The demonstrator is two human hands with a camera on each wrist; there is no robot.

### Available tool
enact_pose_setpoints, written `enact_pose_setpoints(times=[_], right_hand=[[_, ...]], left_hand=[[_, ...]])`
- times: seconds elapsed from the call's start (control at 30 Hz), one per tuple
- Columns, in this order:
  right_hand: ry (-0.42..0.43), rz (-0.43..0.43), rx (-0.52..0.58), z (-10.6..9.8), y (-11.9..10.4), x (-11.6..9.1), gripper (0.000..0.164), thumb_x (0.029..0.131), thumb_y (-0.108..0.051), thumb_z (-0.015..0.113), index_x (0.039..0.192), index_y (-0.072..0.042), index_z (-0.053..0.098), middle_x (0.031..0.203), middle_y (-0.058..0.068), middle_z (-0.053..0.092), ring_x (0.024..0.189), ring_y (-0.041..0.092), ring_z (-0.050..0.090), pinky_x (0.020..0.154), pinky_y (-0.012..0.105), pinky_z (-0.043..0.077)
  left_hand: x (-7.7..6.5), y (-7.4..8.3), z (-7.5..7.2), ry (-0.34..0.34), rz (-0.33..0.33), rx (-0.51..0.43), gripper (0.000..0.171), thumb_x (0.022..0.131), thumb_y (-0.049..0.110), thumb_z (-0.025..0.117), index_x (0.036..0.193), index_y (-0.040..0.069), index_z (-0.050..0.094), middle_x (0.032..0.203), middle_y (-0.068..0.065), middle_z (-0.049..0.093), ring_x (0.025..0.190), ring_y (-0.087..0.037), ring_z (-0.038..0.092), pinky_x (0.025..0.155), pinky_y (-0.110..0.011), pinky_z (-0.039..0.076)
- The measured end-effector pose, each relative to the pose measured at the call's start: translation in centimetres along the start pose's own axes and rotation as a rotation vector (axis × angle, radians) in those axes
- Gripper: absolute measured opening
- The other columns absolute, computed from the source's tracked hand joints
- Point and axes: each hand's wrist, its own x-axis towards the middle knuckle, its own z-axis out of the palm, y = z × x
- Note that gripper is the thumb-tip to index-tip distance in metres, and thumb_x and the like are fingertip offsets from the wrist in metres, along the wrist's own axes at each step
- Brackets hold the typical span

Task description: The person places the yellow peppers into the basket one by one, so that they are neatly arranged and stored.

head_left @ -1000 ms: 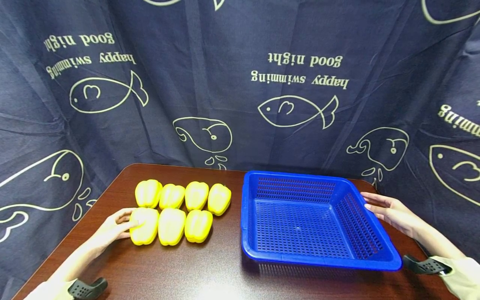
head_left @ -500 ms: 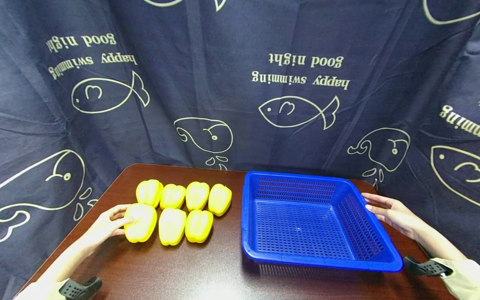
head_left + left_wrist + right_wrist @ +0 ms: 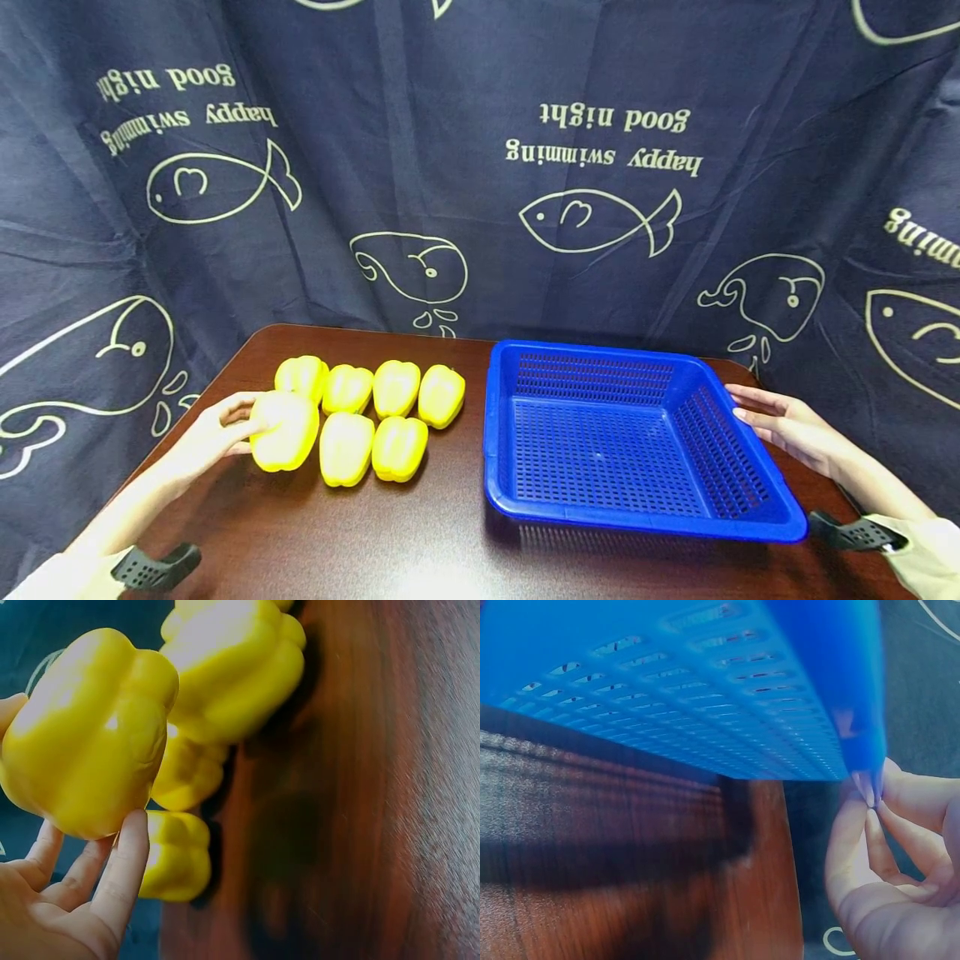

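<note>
My left hand (image 3: 213, 435) grips a yellow bell pepper (image 3: 283, 432) by its left side. In the left wrist view, the fingertips of that hand (image 3: 71, 904) press against the pepper (image 3: 90, 735), which hangs above the table. Just right of it lie two more yellow peppers, one (image 3: 347, 450) beside the other (image 3: 400, 448). Behind them runs a row of several peppers (image 3: 397, 388). On the right, my right hand (image 3: 798, 437) pinches the right rim of a blue perforated plastic basket (image 3: 645, 520). The right wrist view shows thumb and fingers meeting at that rim (image 3: 864, 742).
The basket holds nothing and takes up the right half of the brown wooden table (image 3: 322, 542). A dark blue curtain (image 3: 480, 167) with fish and whale drawings hangs right behind the table's back edge and along both sides.
My left hand has raised its pepper off the table, first slightly leftward and then back to the right, leaving the front row. The right hand and basket have stayed put.
</note>
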Motion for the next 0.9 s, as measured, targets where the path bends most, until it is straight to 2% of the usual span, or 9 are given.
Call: enact_pose_setpoints(times=[0.27, 0.53, 0.67, 0.77, 0.9], right_hand=[[0.013, 0.022, 0.008, 0.1, -0.2, -0.1, 0.043, 0.099, 0.003, 0.041, 0.121, -0.029, 0.059, 0.117, -0.017, 0.066, 0.101, 0.003, 0.066, 0.079, 0.021, 0.056], [0.028, 0.038, -0.002, 0.0, -0.2, -0.1, 0.042, 0.099, 0.002, 0.042, 0.12, -0.03, 0.059, 0.116, -0.017, 0.066, 0.1, 0.004, 0.067, 0.078, 0.021, 0.056], [0.029, 0.045, 0.0, 0.0, -0.2, -0.2, 0.042, 0.099, 0.002, 0.042, 0.12, -0.031, 0.06, 0.116, -0.017, 0.066, 0.1, 0.004, 0.067, 0.078, 0.021, 0.056], [0.024, 0.043, 0.003, 0.0, -0.2, -0.1, 0.042, 0.1, 0.001, 0.042, 0.12, -0.031, 0.059, 0.116, -0.016, 0.066, 0.1, 0.005, 0.067, 0.078, 0.022, 0.056], [0.02, 0.031, 0.014, 0.0, -0.1, -0.1, 0.043, 0.099, 0.002, 0.041, 0.121, -0.03, 0.059, 0.117, -0.016, 0.066, 0.101, 0.005, 0.067, 0.079, 0.021, 0.056]], left_hand=[[0.9, 2.0, 1.3, -0.009, 0.01, 0.021, 0.04, 0.095, -0.001, 0.051, 0.112, 0.035, 0.052, 0.1, 0.025, 0.062, 0.089, 0.006, 0.062, 0.069, -0.019, 0.055], [2.2, 3.5, 3.0, 0.006, -0.033, 0.025, 0.027, 0.094, 0.003, 0.055, 0.116, 0.019, 0.05, 0.098, 0.024, 0.059, 0.088, 0.006, 0.061, 0.07, -0.02, 0.056], [3.0, 4.1, 3.9, -0.002, -0.048, 0.006, 0.027, 0.093, 0.004, 0.056, 0.119, 0.011, 0.05, 0.097, 0.022, 0.059, 0.089, 0.006, 0.06, 0.07, -0.021, 0.056], [3.5, 4.6, 4.5, -0.007, -0.05, 0.005, 0.033, 0.093, 0.004, 0.057, 0.124, 0.003, 0.046, 0.098, 0.021, 0.058, 0.089, 0.006, 0.059, 0.07, -0.022, 0.056], [4.2, 5.3, 5.5, -0.007, -0.051, 0.0, 0.035, 0.092, 0.005, 0.059, 0.123, -0.001, 0.045, 0.098, 0.02, 0.056, 0.089, 0.005, 0.057, 0.071, -0.022, 0.056]])
